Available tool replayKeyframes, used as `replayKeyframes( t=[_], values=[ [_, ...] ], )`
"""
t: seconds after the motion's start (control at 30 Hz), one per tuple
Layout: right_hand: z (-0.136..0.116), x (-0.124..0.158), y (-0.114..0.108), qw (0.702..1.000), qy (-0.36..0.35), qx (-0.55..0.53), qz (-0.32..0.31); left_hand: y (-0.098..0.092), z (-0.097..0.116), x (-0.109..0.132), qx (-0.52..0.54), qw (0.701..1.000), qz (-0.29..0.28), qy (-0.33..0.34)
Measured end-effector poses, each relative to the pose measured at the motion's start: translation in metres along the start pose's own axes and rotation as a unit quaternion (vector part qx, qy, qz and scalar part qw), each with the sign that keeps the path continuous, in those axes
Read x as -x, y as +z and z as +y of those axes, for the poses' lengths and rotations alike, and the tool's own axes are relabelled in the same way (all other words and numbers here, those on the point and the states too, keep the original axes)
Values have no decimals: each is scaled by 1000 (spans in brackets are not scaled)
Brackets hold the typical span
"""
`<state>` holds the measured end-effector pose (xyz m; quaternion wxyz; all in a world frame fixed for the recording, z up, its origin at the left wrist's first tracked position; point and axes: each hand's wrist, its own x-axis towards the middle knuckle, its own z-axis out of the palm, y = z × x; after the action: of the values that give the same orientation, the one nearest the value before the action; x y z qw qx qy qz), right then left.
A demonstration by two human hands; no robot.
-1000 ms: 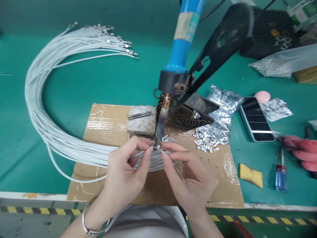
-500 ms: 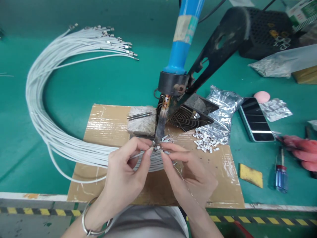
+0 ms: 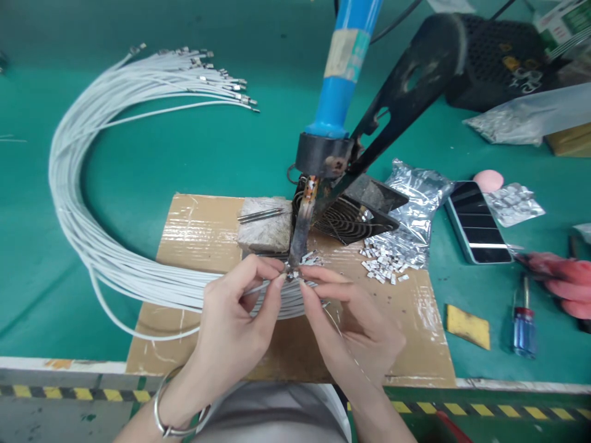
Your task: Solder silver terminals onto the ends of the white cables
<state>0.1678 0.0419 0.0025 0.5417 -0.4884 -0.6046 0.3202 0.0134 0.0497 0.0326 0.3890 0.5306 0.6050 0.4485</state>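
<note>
- Head view: white wire (image 3: 258,288) and terminal (image 3: 293,274) are pinched tight by left hand (image 3: 231,326) and right hand (image 3: 357,326) at the soldering iron (image 3: 302,227).
- Far wire ends (image 3: 221,77) are terminated; loose terminals (image 3: 383,264) are left.

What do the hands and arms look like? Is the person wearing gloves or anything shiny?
No gloves. The left hand and the right hand are both bare, and no sleeves show on the forearms. The one shiny thing is a thin silver bangle, a plain round hoop on the left wrist. The right wrist has nothing on it. No rings or watch can be seen.
</note>
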Motion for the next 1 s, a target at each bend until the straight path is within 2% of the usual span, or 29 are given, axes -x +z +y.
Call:
replayKeyframes(
  t=[1.0],
  values=[
    [1,-2,2,998,-39,37,16,3,-2,4,-13,1000,13,25]
  ],
)
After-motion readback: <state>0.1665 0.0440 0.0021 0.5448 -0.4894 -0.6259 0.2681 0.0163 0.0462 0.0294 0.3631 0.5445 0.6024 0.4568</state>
